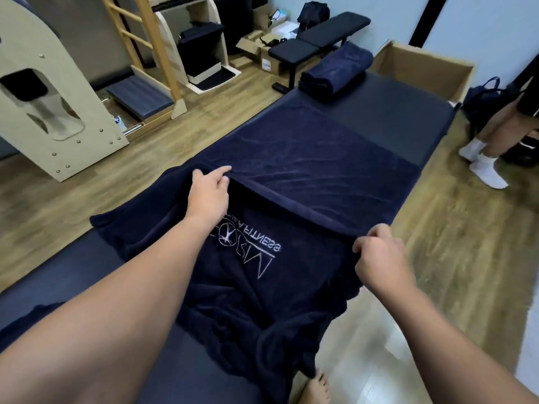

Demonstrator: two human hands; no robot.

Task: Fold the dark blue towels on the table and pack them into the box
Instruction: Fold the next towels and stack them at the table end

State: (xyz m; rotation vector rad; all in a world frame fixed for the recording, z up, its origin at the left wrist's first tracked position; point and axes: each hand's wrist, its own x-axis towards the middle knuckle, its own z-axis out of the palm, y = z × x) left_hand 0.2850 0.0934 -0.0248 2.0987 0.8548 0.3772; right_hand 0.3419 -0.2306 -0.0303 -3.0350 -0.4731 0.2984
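A large dark blue towel [306, 167] with white embroidered lettering lies spread across the padded table [402, 118]. Its near part hangs crumpled off the table's front edge. My left hand [208, 193] pinches the towel's hem at the left end, thumb and fingers closed on the cloth. At the right end of the same hem, my right hand [379, 255] grips the cloth with curled fingers. A stack of folded dark blue towels [335, 74] rests at the table's far end. Behind the table's far right corner stands an open cardboard box [423, 68].
A black workout bench [318, 39] and open cartons stand beyond the table on the wooden floor. Wooden exercise equipment [52, 106] fills the left side. A person's legs in white socks [484, 167] stand at the right. My bare foot [318, 389] shows below.
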